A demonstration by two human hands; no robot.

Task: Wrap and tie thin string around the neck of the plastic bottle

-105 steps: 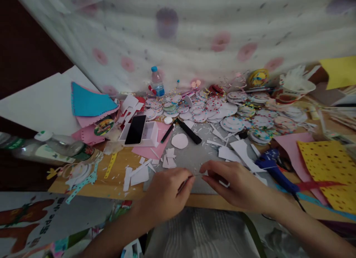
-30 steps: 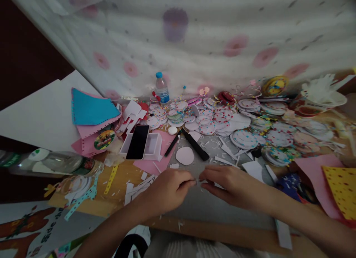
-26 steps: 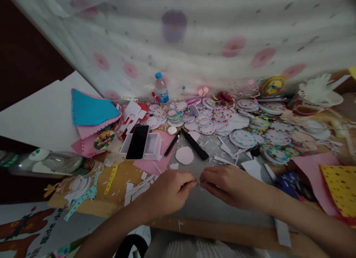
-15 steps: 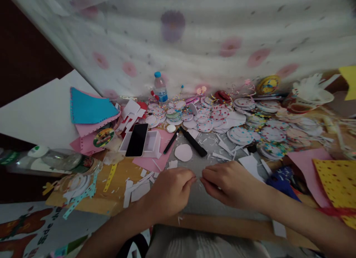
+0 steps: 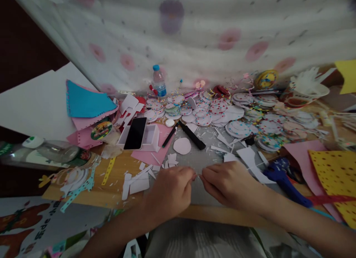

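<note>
My left hand (image 5: 175, 187) is closed above the grey mat (image 5: 194, 161), its thumb and forefinger pinched together. My right hand (image 5: 226, 180) faces it in a similar pinch, with only a small gap between the fingertips. A tiny pale bit seems to show there, too small to name. Just beyond the hands lies a round white paper disc (image 5: 182, 146). Behind the disc are a black pen-like tool (image 5: 170, 135) and a thicker black handle-shaped tool (image 5: 191, 134). White paper scraps (image 5: 139, 182) lie left of my left hand, and cut white paper (image 5: 251, 163) lies beyond my right wrist.
A phone (image 5: 135, 133) leans on a white box (image 5: 151, 137). Dotted paper discs (image 5: 219, 109) are heaped along the back, near a water bottle (image 5: 159, 81). To the right lie a blue-handled tool (image 5: 286, 182) and yellow dotted sheets (image 5: 336, 176). A large bottle (image 5: 55, 154) lies at left.
The view has tilted slightly, so the table things sit higher in the picture. Both hands stay pinched close together, nearer the mat's front edge. More of the blue-handled tool shows.
</note>
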